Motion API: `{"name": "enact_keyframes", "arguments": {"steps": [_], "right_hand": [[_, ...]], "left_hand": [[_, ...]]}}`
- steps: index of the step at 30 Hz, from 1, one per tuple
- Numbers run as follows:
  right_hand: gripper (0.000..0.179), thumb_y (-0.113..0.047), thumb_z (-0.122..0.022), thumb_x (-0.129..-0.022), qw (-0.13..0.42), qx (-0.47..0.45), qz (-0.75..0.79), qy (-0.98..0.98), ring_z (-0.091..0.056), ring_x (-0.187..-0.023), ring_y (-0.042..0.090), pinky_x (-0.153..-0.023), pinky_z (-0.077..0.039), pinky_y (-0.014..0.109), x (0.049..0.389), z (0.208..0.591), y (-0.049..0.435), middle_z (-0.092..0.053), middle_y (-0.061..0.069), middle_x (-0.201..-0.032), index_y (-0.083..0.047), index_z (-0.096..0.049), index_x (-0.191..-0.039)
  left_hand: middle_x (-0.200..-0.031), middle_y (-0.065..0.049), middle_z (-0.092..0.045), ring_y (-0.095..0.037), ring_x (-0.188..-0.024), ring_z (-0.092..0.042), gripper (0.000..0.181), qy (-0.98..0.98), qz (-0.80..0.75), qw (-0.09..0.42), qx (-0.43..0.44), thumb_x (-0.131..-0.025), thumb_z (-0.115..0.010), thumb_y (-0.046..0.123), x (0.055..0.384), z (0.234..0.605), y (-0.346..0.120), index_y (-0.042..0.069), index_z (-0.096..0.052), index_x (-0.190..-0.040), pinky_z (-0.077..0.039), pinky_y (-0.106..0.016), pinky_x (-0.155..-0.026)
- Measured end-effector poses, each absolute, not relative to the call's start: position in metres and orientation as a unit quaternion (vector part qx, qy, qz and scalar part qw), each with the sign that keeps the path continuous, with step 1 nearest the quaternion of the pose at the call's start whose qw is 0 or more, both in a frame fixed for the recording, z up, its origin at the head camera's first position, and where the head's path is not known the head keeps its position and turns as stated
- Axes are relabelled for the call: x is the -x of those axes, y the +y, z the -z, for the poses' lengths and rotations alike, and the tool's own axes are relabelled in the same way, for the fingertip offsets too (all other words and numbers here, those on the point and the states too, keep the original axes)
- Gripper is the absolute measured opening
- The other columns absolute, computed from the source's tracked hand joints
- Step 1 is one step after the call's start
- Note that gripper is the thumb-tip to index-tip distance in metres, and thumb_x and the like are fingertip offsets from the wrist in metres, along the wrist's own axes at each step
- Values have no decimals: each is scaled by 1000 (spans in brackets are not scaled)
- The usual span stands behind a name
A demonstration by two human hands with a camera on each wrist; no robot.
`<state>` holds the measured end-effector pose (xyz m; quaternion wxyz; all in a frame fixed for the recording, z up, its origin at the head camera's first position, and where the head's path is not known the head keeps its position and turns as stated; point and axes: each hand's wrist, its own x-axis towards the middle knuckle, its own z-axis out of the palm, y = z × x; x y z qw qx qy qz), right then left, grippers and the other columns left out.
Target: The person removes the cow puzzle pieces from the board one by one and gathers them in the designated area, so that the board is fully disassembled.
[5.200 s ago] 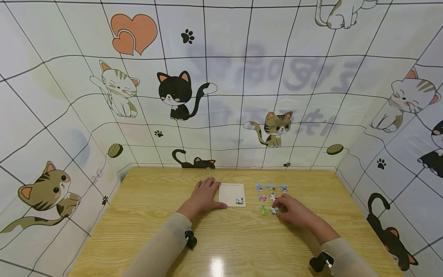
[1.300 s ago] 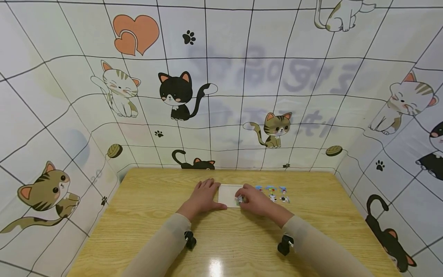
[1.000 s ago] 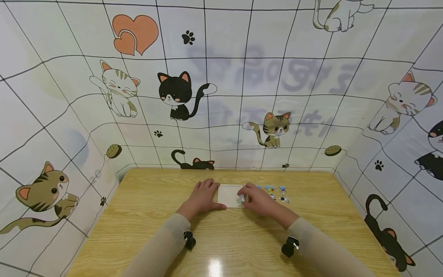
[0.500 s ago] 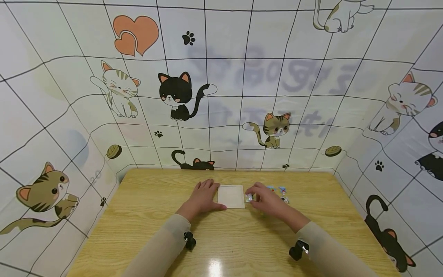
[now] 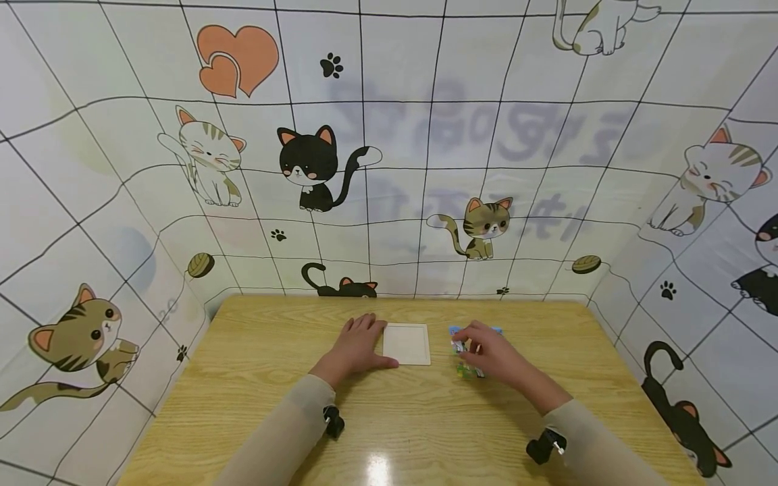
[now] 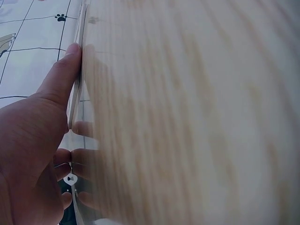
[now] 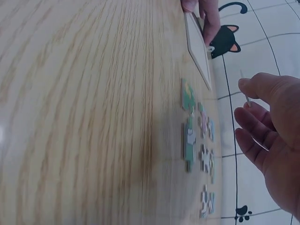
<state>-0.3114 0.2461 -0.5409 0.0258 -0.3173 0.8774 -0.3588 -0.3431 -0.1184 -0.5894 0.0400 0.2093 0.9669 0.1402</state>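
Observation:
A square, pale puzzle tray (image 5: 406, 344) lies on the table with bare board showing inside its rim. My left hand (image 5: 358, 344) rests at its left side, fingers spread flat by the edge and thumb along the near corner. To the right, my right hand (image 5: 495, 352) pinches a thin puzzle piece (image 7: 248, 99) between thumb and fingertips, seen edge-on in the right wrist view. It hangs over the loose pieces, hiding some in the head view. Among these lie a green piece (image 7: 188, 96), a green-and-white piece (image 7: 189, 143) and a black-and-white piece (image 7: 205, 157).
The wooden table (image 5: 292, 317) reaches back to a cloth wall (image 5: 395, 236) printed with cats and grid lines. Similar cloth stands on both sides. A black wrist mount (image 5: 546, 445) sits on the right sleeve, another mount (image 5: 333, 421) on the left.
My right hand has lifted the puzzle piece out of the tray's lower right corner and carried it right, over the loose pieces. My left hand stays at the tray.

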Motion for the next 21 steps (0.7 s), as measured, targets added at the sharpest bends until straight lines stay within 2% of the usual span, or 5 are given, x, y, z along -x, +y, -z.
{"name": "enact_keyframes", "arguments": {"steps": [9, 21], "right_hand": [[27, -5, -77, -104, 20, 276, 356, 893, -62, -86, 16, -64, -55, 30, 305, 541, 269, -65, 8, -115, -3, -74, -131], [22, -4, -82, -100, 21, 241, 355, 903, -67, -90, 17, -71, -57, 29, 298, 539, 286, -68, 5, -115, -10, -78, -121]], "left_hand": [[-175, -17, -37, -38, -164, -31, 111, 967, -139, 43, -209, -86, -76, 84, 343, 589, -118, 18, -45, -169, -22, -66, -131], [-175, -16, -38, -36, -164, -30, 111, 969, -135, 44, -204, -85, -76, 85, 345, 592, -117, 19, -45, -169, -22, -65, -132]]}}
